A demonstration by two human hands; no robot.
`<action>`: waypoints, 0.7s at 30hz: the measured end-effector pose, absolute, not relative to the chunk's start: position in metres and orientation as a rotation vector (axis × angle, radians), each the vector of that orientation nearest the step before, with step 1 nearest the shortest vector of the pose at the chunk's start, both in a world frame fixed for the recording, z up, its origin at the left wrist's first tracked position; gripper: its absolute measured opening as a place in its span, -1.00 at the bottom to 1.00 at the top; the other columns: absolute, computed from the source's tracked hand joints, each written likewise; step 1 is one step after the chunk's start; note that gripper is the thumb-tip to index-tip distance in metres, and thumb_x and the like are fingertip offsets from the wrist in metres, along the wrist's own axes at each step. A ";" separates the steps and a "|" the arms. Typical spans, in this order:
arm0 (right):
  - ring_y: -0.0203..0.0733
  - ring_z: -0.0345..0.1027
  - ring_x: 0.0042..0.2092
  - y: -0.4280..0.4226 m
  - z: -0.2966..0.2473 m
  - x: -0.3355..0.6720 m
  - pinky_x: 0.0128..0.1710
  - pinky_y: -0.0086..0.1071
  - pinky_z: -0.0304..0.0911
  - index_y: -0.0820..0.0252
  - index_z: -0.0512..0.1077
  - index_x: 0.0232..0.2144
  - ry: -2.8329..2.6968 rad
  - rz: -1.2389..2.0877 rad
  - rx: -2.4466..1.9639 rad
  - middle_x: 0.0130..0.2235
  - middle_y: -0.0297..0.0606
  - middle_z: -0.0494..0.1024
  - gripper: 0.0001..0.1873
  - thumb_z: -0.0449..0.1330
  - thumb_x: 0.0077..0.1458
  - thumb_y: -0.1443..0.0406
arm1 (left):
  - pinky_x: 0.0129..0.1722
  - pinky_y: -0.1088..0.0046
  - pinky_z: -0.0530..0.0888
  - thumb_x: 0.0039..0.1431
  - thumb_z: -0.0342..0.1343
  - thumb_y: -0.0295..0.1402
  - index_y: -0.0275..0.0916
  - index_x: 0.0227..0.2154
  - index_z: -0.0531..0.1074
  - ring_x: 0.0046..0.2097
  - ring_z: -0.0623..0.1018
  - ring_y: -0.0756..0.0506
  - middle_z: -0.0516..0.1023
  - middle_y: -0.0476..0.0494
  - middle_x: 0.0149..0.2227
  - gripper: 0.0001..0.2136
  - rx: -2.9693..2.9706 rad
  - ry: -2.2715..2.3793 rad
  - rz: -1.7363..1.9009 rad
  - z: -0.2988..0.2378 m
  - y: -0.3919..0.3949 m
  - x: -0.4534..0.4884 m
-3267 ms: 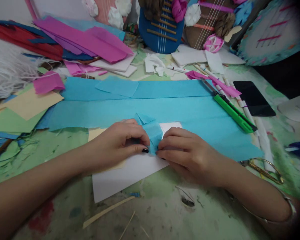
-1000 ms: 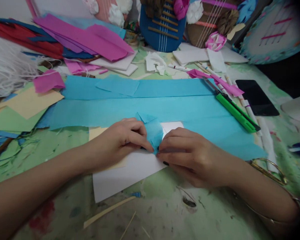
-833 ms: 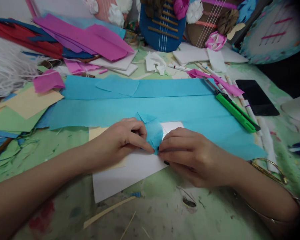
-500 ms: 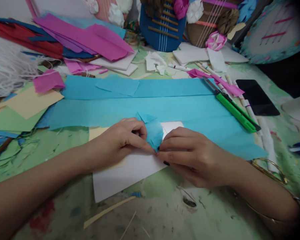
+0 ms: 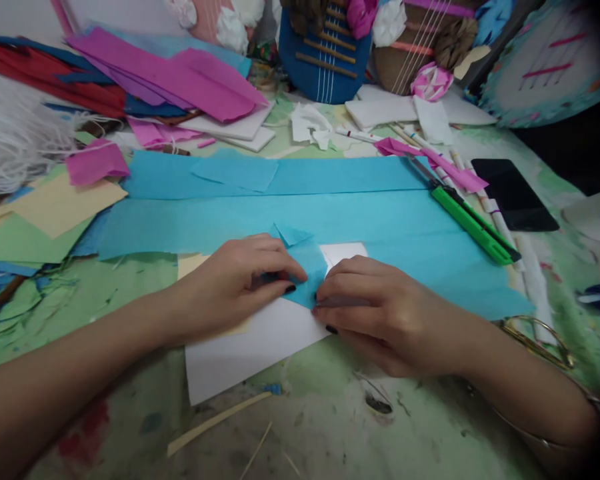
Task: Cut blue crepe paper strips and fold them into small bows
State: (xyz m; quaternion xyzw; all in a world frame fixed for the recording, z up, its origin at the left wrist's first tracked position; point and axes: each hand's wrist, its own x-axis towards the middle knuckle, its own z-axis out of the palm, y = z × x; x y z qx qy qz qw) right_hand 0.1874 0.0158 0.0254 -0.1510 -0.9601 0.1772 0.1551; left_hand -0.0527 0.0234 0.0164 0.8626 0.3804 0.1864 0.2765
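The left hand (image 5: 247, 277) touches the blue paper (image 5: 314, 262), fingers parted; the right hand (image 5: 380, 313) pinches its five-o'clock edge. From there, a cutter (image 5: 473, 223) lies toward two o'clock.

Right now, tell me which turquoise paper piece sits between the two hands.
The small turquoise paper piece partly over the white paper sheet, between left hand and right hand. The long turquoise paper strips stretch far wider behind it.
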 end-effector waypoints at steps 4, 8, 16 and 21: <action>-0.09 0.31 -0.14 0.016 0.026 0.187 -0.14 -0.17 0.23 0.36 0.50 -0.32 -2.754 0.509 -0.436 -0.23 -0.06 0.51 -0.81 0.07 0.14 0.46 | -0.36 0.53 0.32 0.17 0.03 -0.46 -0.19 -0.19 0.41 -0.34 0.43 0.03 0.46 0.02 -0.35 -0.84 2.248 1.099 0.478 0.017 0.023 -0.051; -0.09 0.30 -0.13 0.016 0.027 0.187 -0.13 -0.17 0.23 0.35 0.49 -0.31 -2.760 0.507 -0.433 -0.24 -0.07 0.50 -0.82 0.07 0.14 0.46 | -0.37 0.53 0.30 0.17 0.03 -0.44 -0.21 -0.29 0.38 -0.35 0.41 0.03 0.44 0.04 -0.38 -0.93 2.243 1.133 0.450 0.017 0.023 -0.050; -0.09 0.29 -0.14 0.015 0.027 0.187 -0.13 -0.17 0.23 0.33 0.49 -0.32 -2.766 0.520 -0.449 -0.22 -0.07 0.50 -0.80 0.05 0.14 0.46 | -0.27 0.44 0.27 0.14 -0.05 -0.53 -0.23 -0.35 0.36 -0.29 0.38 -0.02 0.41 -0.01 -0.36 -0.87 2.385 1.015 0.447 0.019 0.022 -0.048; -0.09 0.29 -0.15 0.016 0.027 0.187 -0.13 -0.17 0.23 0.35 0.50 -0.29 -2.766 0.526 -0.445 -0.22 -0.06 0.51 -0.81 0.07 0.13 0.45 | -0.23 0.35 0.24 0.17 -0.04 -0.42 -0.23 -0.33 0.34 -0.24 0.35 -0.08 0.38 -0.06 -0.34 -0.92 2.413 1.026 0.418 0.018 0.017 -0.043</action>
